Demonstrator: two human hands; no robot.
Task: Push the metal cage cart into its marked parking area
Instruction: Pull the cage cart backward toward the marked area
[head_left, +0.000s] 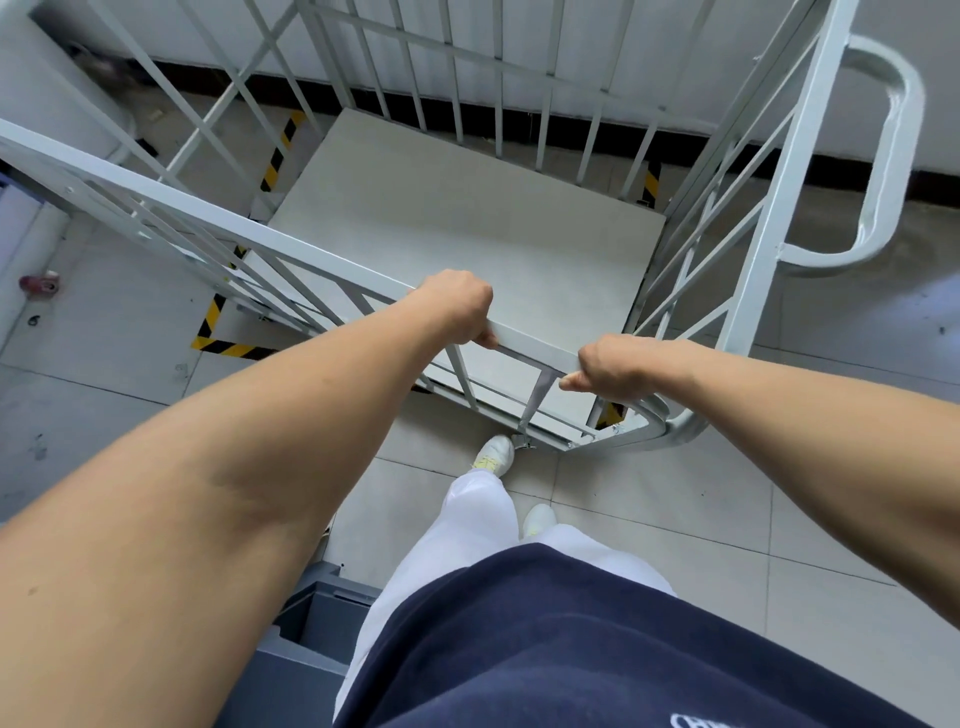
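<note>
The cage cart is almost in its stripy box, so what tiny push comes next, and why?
Probably a short straight push toward the wall. Both hands, left hand and right hand, grip the cage cart top rail, and yellow-black floor tape still shows outside its near-left corner.

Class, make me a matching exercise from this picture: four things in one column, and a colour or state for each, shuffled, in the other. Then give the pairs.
Things:
1. Cart
2. Floor tape
3. Left hand
4. Shoes

Colour or state:
A. yellow and black stripes
B. white, on the tiles
C. pale grey metal, nothing inside
D. closed on the cart's top rail

Pairs: 1-C, 2-A, 3-D, 4-B
</note>
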